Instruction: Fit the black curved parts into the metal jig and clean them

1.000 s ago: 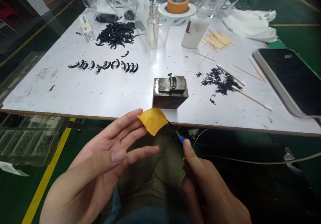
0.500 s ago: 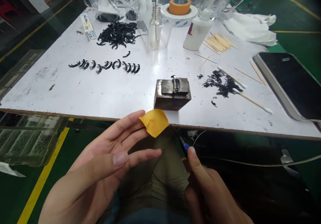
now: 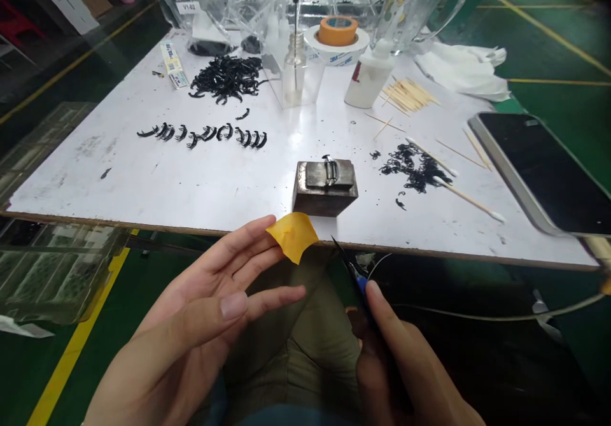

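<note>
My left hand (image 3: 200,311) has its fingers stretched out and apart, palm up. A small square of yellow tape (image 3: 293,236) clings to its fingertips, with the thumb well away from it. In my right hand (image 3: 405,356) are black, fine-pointed tweezers (image 3: 351,264) with blue on them, their tip just right of the tape and apart from it. Beyond the tape, at the table's near edge, stands a dark metal block (image 3: 325,190). A small curved black part (image 3: 330,170) with a shiny surface sits on top of it.
On the white table (image 3: 214,190) lie a row of curved black parts (image 3: 205,134), a heap of them (image 3: 226,76), tiny black bits (image 3: 413,166), cotton swabs (image 3: 470,198), toothpicks (image 3: 410,95) and a phone (image 3: 548,171). Behind stand a white bottle (image 3: 365,82) and orange tape roll (image 3: 338,30).
The tweezers' tip has drawn back from the tape's right corner, leaving a gap. The tape stays on my left fingertips. The view has shifted slightly.
</note>
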Available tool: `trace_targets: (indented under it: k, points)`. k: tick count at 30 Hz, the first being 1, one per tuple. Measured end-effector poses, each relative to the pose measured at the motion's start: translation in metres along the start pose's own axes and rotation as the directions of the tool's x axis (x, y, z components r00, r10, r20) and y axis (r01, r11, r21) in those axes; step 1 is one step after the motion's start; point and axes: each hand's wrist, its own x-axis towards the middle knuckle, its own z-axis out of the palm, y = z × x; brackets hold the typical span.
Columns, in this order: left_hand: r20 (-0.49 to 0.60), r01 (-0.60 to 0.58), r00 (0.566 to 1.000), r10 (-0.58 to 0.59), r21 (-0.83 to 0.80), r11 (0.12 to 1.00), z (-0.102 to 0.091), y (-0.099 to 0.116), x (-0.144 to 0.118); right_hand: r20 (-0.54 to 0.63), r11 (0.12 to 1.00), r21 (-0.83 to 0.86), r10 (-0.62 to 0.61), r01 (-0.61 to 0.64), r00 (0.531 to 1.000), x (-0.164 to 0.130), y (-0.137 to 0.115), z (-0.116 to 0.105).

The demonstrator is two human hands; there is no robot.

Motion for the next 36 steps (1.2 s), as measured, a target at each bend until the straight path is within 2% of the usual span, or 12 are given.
trace_targets:
  k: [6, 7, 9, 11, 13, 17, 20, 30, 36]
  points:
    - [0.005, 0.021, 1.000, -0.021, -0.020, 1.000, -0.001, 0.002, -0.002, 0.055, 0.989, 0.141, -0.043, 0.035, 0.998, 0.010, -0.001, 0.002]
    - [0.003, 0.024, 1.000, -0.024, -0.024, 0.999, 0.000, 0.002, -0.001, 0.057, 0.985, 0.170, -0.013, 0.003, 0.998, 0.010, -0.002, 0.002]
    - [0.015, 0.024, 1.000, -0.024, -0.026, 0.999, -0.001, 0.003, 0.000, 0.025, 0.963, 0.228, 0.145, -0.147, 0.989, 0.012, -0.006, 0.002]
    - [0.050, 0.033, 0.998, -0.031, -0.027, 0.999, -0.004, 0.003, 0.001, 0.001, 0.895, 0.304, 0.344, -0.328, 0.939, 0.015, -0.010, 0.001]
    - [0.099, 0.055, 0.994, -0.052, -0.031, 0.998, -0.009, 0.003, 0.000, 0.060, 0.804, 0.407, 0.450, -0.433, 0.891, 0.021, -0.012, 0.000]
    - [0.118, 0.167, 0.979, -0.164, -0.017, 0.986, -0.021, 0.002, -0.007, 0.273, 0.593, 0.591, 0.491, -0.547, 0.827, 0.035, -0.015, -0.005]
    - [0.145, 0.219, 0.965, -0.218, 0.006, 0.976, -0.027, 0.002, -0.010, 0.311, 0.510, 0.640, 0.513, -0.575, 0.800, 0.044, -0.018, -0.005]
    - [0.217, 0.213, 0.952, -0.214, 0.028, 0.977, -0.025, 0.003, -0.009, 0.290, 0.603, 0.579, 0.477, -0.549, 0.830, 0.048, -0.018, -0.007]
    - [0.152, 0.233, 0.959, -0.239, 0.053, 0.971, -0.027, 0.002, -0.011, 0.251, 0.640, 0.564, 0.470, -0.522, 0.846, 0.051, -0.021, -0.009]
